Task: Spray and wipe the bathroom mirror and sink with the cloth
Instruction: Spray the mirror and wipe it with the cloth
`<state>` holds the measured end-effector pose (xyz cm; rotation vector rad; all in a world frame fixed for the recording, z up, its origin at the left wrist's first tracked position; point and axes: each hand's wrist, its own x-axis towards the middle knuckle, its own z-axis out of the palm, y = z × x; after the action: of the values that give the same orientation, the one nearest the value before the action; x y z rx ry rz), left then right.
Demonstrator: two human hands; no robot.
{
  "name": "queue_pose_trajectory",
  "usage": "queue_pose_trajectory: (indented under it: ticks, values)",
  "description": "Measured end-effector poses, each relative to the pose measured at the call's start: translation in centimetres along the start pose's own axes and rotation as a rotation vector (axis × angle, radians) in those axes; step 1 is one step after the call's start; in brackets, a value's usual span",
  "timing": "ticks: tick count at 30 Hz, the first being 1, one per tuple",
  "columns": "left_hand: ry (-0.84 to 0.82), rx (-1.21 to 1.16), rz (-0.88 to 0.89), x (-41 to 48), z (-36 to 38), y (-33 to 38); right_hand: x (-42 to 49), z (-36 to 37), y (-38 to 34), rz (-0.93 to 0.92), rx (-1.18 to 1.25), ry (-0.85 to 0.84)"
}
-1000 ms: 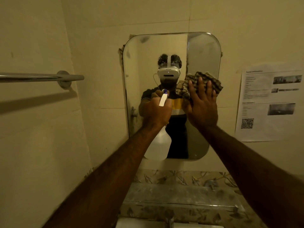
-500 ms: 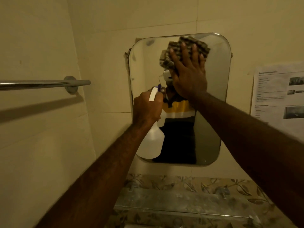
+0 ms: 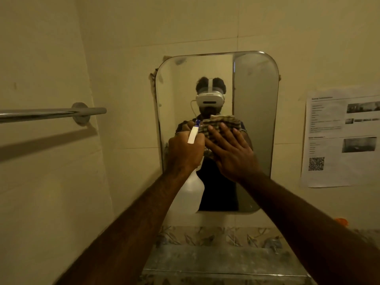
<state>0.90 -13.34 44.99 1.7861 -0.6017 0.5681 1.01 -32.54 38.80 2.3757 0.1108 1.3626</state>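
Note:
A rounded wall mirror (image 3: 255,95) hangs ahead of me. My right hand (image 3: 230,153) lies flat with fingers spread, pressing a checked cloth (image 3: 224,123) against the middle of the glass. My left hand (image 3: 184,152) grips the neck of a white spray bottle (image 3: 192,194), held upright just left of the cloth, its white trigger head with a blue tip (image 3: 194,132) pointing at the mirror. The sink is out of view below.
A metal towel bar (image 3: 51,113) sticks out from the left wall. A printed paper sheet (image 3: 339,138) is taped to the wall right of the mirror. A glass shelf (image 3: 222,262) runs under the mirror, over a leaf-patterned tile band. Something orange (image 3: 341,221) sits at the right.
My right hand has slid the cloth down from the mirror's top to its middle, close to the bottle. The left hand has stayed about where it was with the bottle.

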Motion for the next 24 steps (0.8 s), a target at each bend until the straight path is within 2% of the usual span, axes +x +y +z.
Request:
queue_pose_trajectory:
  ticks: [5, 12, 17, 24]
  values:
    - [-0.016, -0.016, 0.008, -0.2, 1.4, 0.6, -1.1, -0.5, 2.3, 0.216, -0.010, 0.039]
    - [0.002, 0.001, 0.020, 0.8, -0.5, 0.0, 3.9, -2.3, 3.8, 0.522, 0.066, 0.132]
    - [0.061, 0.008, 0.045, 2.1, -3.3, 0.2, 9.7, -3.1, 2.5, 0.559, 0.081, 0.196]
    - [0.175, 0.076, 0.047, 5.2, -6.8, -0.8, 17.1, -5.0, -0.3, 0.473, 0.113, 0.242]
